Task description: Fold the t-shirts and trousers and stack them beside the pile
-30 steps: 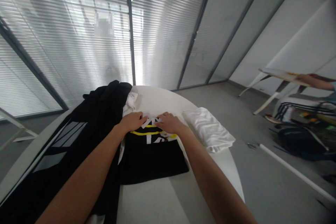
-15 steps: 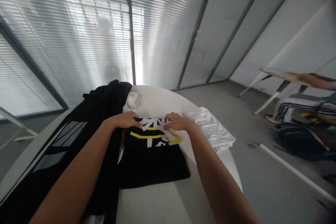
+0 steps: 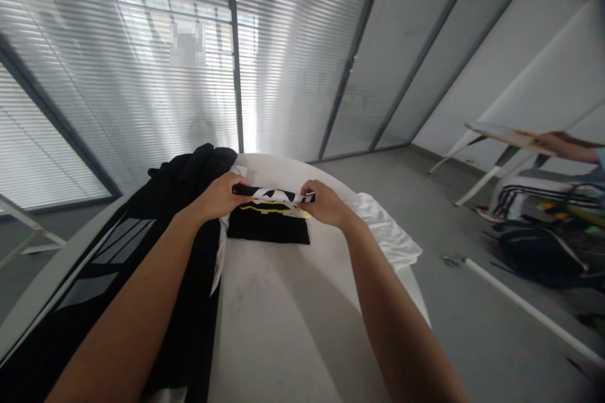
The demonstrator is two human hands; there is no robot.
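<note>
A folded black T-shirt with a white and yellow print hangs just above the round white table. My left hand is closed on its top left corner and my right hand is closed on its top right corner. The top edge is lifted and stretched between them, while the lower part droops toward the tabletop. Both forearms reach in from the bottom of the view.
A pile of black garments with grey panels covers the table's left side. A folded white garment lies at the right edge. Glass walls with blinds stand behind. Another person's arm, a second table and bags are at the far right.
Both hands went from pressing flat on the shirt to pinching its far corners, then lifted it off the table and away from me. The shirt now hangs shorter and farther off.
</note>
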